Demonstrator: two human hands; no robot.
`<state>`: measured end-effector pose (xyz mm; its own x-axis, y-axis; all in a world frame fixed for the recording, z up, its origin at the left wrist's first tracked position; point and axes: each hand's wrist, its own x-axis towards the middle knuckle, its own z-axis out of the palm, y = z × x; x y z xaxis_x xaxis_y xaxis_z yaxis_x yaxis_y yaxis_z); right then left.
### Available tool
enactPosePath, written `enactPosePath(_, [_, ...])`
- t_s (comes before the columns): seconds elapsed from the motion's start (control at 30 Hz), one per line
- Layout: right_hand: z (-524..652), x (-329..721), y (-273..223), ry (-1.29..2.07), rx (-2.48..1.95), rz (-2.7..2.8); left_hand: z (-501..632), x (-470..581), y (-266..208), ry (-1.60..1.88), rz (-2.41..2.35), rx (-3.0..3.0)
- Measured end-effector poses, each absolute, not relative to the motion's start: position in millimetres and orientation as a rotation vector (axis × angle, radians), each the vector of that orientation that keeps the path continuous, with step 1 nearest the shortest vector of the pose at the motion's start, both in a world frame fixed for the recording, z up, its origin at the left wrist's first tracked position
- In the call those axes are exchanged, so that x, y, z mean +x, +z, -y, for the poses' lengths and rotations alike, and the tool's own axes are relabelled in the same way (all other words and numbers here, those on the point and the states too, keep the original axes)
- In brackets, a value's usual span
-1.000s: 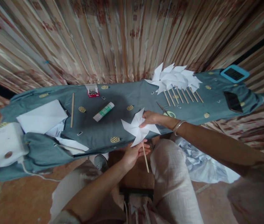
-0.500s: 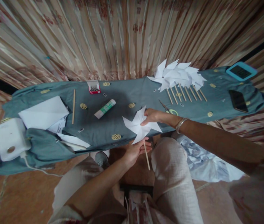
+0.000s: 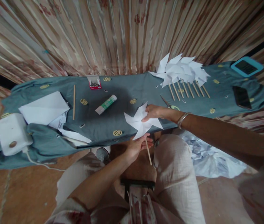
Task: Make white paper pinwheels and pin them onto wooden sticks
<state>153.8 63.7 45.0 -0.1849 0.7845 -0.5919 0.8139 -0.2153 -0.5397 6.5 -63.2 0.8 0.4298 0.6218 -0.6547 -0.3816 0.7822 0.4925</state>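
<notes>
A white paper pinwheel [image 3: 136,122] on a thin wooden stick [image 3: 148,152] is held over the table's near edge. My right hand [image 3: 154,112], with a bangle on its wrist, presses the pinwheel's middle between thumb and fingers. From below, my left hand [image 3: 138,146] grips the stick just under the paper blades, its fingertips partly behind the stick. Beyond my right hand lie scissors [image 3: 174,107] with a light green handle, partly covered by the hand. A row of similar pinwheels [image 3: 181,70] rests at the back, their sticks pointing toward me.
On the teal tablecloth [image 3: 113,121] are a glue stick [image 3: 106,104], a red box of metal pins [image 3: 95,84], a loose stick [image 3: 74,102] and white paper sheets [image 3: 44,109]. A white device [image 3: 12,133] with a cable, a phone [image 3: 241,97] and a blue-framed display [image 3: 247,66] sit toward the ends.
The whole view has shifted slightly, so the table appears a little higher. Both hands keep their hold on the pinwheel, with hardly any movement.
</notes>
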Motion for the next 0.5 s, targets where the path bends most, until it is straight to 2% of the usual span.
enactPosePath(0.5, [-64.4,154.9,44.4,-1.572,1.998,-1.854,64.6,7.3,-9.1,0.663,-0.916,0.307])
